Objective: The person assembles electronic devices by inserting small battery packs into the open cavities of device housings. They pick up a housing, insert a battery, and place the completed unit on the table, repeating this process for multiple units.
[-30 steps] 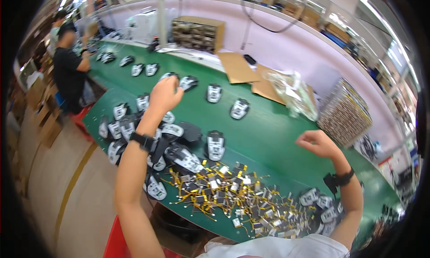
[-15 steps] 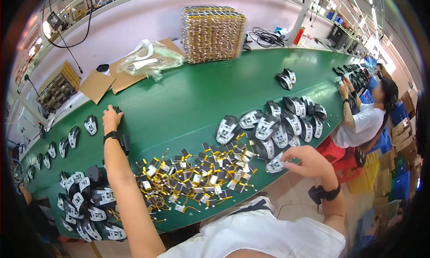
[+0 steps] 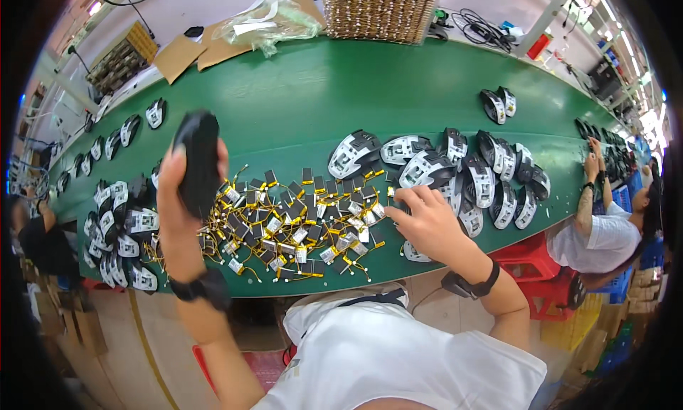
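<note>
My left hand [image 3: 176, 232] is closed round a black computer mouse shell [image 3: 199, 157], raised above the left end of a battery pile. Its dark outer side faces up, and the hand is slightly blurred. At the pile's right edge, my right hand [image 3: 435, 224] is held low with thumb and forefinger apart, close to the batteries. Small flat batteries [image 3: 302, 229] with yellow tape and thin leads lie heaped between my hands. Just beyond my right hand sits a cluster of mouse shells [image 3: 425, 169] with white inner frames. More mouse shells [image 3: 117, 196] are piled on the left.
Spaced mouse shells [image 3: 129, 130] line the far left of the green table [image 3: 299, 90]. Two others [image 3: 492, 105] stand at the far right. Clear plastic [image 3: 274, 27] and cardboard lie behind, beside a tall stack [image 3: 380, 12]. A co-worker [image 3: 597, 232] sits right beside red stools [image 3: 526, 261].
My left hand has come back from the far left of the table, lifting a mouse shell. My right hand has moved left to the batteries. The view has shifted.
</note>
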The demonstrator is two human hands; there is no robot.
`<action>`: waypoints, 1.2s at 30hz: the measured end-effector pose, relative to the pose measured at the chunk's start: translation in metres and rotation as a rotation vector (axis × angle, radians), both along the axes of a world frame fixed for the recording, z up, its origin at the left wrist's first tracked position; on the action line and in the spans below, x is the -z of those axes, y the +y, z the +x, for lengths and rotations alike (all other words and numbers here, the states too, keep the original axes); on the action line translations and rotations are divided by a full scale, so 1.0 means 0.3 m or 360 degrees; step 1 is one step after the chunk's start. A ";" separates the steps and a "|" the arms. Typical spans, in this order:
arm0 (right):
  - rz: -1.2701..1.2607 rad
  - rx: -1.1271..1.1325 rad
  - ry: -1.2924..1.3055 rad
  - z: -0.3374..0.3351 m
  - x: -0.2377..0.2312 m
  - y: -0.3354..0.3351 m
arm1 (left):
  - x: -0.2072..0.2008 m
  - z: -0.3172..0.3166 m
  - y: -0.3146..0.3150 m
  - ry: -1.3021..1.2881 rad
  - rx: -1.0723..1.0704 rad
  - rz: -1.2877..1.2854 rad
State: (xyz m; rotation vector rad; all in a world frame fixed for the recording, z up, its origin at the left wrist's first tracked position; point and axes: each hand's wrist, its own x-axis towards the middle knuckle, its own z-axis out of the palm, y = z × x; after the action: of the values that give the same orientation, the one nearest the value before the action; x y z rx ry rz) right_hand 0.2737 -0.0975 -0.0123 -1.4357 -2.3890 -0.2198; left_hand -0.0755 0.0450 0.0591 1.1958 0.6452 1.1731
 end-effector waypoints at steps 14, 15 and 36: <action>-0.0513 0.0190 0.1251 -0.022 -0.022 0.068 | 0.292 0.140 -0.321 -0.0899 -0.0130 -0.0635; -0.0704 0.0213 0.1700 -0.040 -0.006 0.065 | 0.303 0.148 -0.323 -0.0865 -0.0151 -0.0652; -0.1624 0.0228 0.2515 -0.402 0.083 0.046 | 0.339 0.221 -0.303 -0.0704 -0.0646 -0.0673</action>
State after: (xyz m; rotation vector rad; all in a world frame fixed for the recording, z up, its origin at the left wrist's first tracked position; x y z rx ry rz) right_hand 0.1532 -0.0838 -0.0373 -1.1808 -0.9428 1.6240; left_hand -0.0092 -0.0460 -0.0426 0.4340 0.7642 1.4887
